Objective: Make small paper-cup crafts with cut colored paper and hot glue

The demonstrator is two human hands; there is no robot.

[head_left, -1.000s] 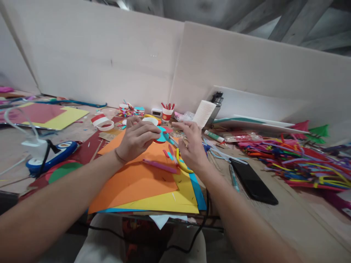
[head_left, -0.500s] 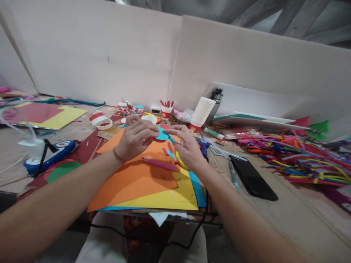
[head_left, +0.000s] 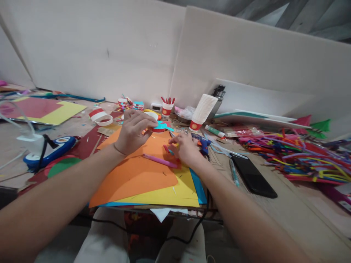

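Observation:
My left hand [head_left: 134, 132] is raised a little over the orange paper sheet [head_left: 137, 175], its fingers pinched on a teal and red paper cutout [head_left: 162, 127]. My right hand [head_left: 185, 149] is down on the sheet with its fingers curled over small pink and teal scraps [head_left: 166, 148]. What the fingers grip is hidden. A pink strip [head_left: 159, 160] lies on the orange sheet just left of that hand. Yellow paper [head_left: 178, 193] and blue paper [head_left: 199, 188] lie under the orange sheet.
A stack of paper cups [head_left: 202, 111], a glue stick [head_left: 215, 130] and a blue glue gun [head_left: 203, 140] stand behind my right hand. To the right lie a black phone [head_left: 252, 176], a pen [head_left: 233, 173] and a heap of pipe cleaners [head_left: 301, 157]. A blue tape dispenser [head_left: 49, 150] sits left.
My right hand has dropped from beside the cutout down onto the orange sheet, covering the scraps. My left hand keeps the cutout and has shifted slightly away from me.

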